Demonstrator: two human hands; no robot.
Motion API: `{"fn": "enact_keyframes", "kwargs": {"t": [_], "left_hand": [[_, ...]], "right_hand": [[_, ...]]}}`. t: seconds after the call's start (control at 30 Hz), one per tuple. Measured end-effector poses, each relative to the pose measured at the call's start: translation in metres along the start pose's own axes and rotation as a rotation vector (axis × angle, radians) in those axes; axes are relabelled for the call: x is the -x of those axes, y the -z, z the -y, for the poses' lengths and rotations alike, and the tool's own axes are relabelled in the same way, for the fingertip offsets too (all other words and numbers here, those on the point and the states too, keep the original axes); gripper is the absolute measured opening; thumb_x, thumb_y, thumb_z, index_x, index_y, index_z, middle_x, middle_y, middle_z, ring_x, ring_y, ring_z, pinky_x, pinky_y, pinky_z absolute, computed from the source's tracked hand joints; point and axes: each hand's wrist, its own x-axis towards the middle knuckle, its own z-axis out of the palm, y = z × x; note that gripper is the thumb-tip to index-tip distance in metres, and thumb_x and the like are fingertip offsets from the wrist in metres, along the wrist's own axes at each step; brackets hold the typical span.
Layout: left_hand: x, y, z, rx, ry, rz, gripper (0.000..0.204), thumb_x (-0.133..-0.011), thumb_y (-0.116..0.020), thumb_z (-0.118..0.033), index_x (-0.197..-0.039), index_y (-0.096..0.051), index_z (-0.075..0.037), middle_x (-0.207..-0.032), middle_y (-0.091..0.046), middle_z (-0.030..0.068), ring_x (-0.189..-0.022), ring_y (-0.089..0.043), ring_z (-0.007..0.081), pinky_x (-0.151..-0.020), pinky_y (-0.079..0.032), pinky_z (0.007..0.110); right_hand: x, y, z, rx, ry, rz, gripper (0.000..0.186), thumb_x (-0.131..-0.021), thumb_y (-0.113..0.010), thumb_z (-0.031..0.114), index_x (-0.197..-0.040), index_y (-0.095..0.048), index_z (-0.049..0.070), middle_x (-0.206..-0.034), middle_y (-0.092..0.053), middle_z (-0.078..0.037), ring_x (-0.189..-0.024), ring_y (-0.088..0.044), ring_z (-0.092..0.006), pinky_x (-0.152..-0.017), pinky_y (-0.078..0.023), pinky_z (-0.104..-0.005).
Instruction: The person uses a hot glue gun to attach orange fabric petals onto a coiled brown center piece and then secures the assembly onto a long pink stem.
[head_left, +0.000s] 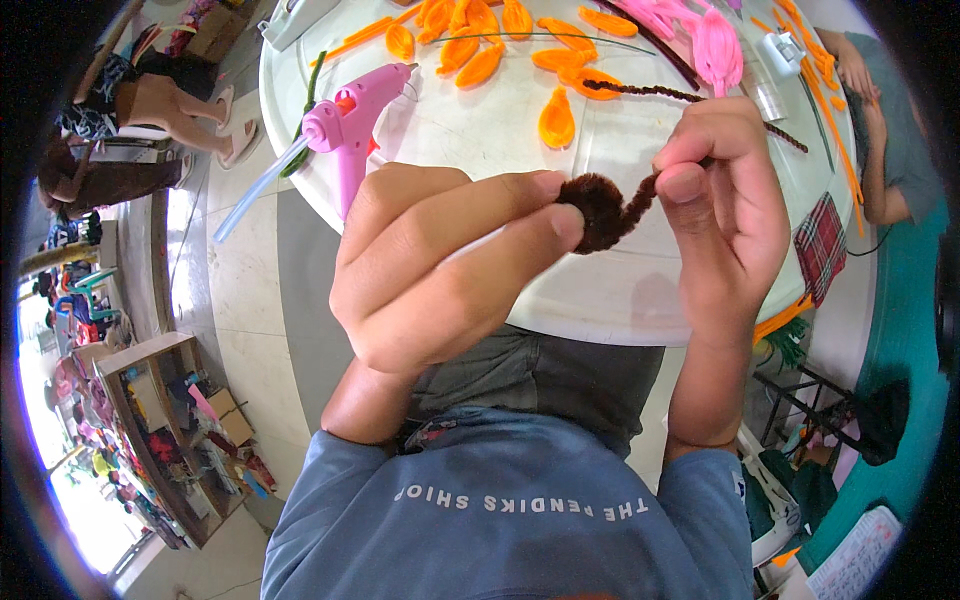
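Observation:
A coil of brown fuzzy pipe cleaner [595, 215] is pinched between the fingertips and thumb of my left hand [440, 260]. Its tail rises to the right, where my right hand [725, 215] grips it between thumb and bent forefinger. Behind both hands on the round white table [590, 315] lie several orange petal-shaped pieces [558, 125]. Further brown pipe cleaners [650, 90] lie near my right hand, partly hidden by it. A pink glue gun [350, 130] with a clear stick stands left of my left hand.
Pink fuzzy pieces [720, 55], a plaid cloth [818, 248] and a small white device [783, 52] sit at the table's right. Another person's arms [865, 100] rest beside that edge. People [150, 110] are at the far left; a cluttered wooden shelf [150, 365] stands below them.

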Motion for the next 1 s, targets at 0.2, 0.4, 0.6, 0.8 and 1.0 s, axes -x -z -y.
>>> {"fn": "enact_keyframes", "kwargs": {"t": [0.2, 0.4, 0.6, 0.8, 1.0], "left_hand": [[0.003, -0.005, -0.002, 0.063, 0.103, -0.061, 0.049, -0.055, -0.082, 0.007, -0.102, -0.073, -0.004, -0.093, -0.077, 0.0067, -0.072, -0.062, 0.0193, -0.062, -0.047, 0.027], [-0.006, 0.013, -0.008, 0.042, 0.121, 0.164, 0.044, -0.073, -0.084, -0.002, -0.112, -0.063, -0.001, -0.102, -0.076, 0.0171, -0.088, -0.063, 0.0240, -0.080, -0.052, 0.034], [-0.002, 0.008, -0.006, 0.034, 0.105, 0.146, 0.034, -0.080, -0.081, -0.002, -0.110, -0.065, -0.003, -0.102, -0.076, 0.0161, -0.089, -0.063, 0.0249, -0.082, -0.052, 0.036], [-0.001, 0.008, -0.005, 0.067, 0.188, 0.217, 0.030, -0.082, -0.080, 0.000, -0.109, -0.067, -0.001, -0.101, -0.075, 0.0155, -0.092, -0.064, 0.0228, -0.082, -0.052, 0.033], [-0.003, -0.004, -0.019, 0.628, 0.905, 0.217, 0.020, -0.088, -0.076, 0.000, -0.106, -0.068, 0.003, -0.098, -0.073, 0.0104, -0.089, -0.066, 0.0150, -0.080, -0.052, 0.028]], "right_hand": [[0.000, 0.000, -0.001, -0.020, 0.014, -0.014, 0.031, -0.099, -0.069, 0.030, -0.099, -0.059, 0.001, -0.099, -0.050, -0.005, -0.089, -0.048, -0.0133, -0.081, -0.038, -0.0248], [-0.001, 0.002, 0.002, 0.016, 0.053, -0.011, 0.031, -0.098, -0.071, 0.029, -0.098, -0.059, 0.001, -0.096, -0.051, -0.006, -0.089, -0.049, -0.0145, -0.081, -0.039, -0.0255], [0.000, 0.002, 0.003, 0.036, 0.062, -0.014, 0.029, -0.097, -0.072, 0.027, -0.098, -0.060, 0.001, -0.096, -0.053, -0.006, -0.091, -0.050, -0.0152, -0.083, -0.040, -0.0266], [0.000, 0.006, 0.001, 0.054, 0.087, -0.008, 0.026, -0.097, -0.071, 0.023, -0.099, -0.061, -0.001, -0.098, -0.054, -0.006, -0.092, -0.050, -0.0148, -0.084, -0.040, -0.0268], [0.000, 0.002, -0.001, -0.008, -0.068, -0.045, 0.012, -0.098, -0.066, 0.008, -0.100, -0.061, -0.002, -0.099, -0.055, -0.006, -0.092, -0.052, -0.0117, -0.085, -0.041, -0.0244]]}}
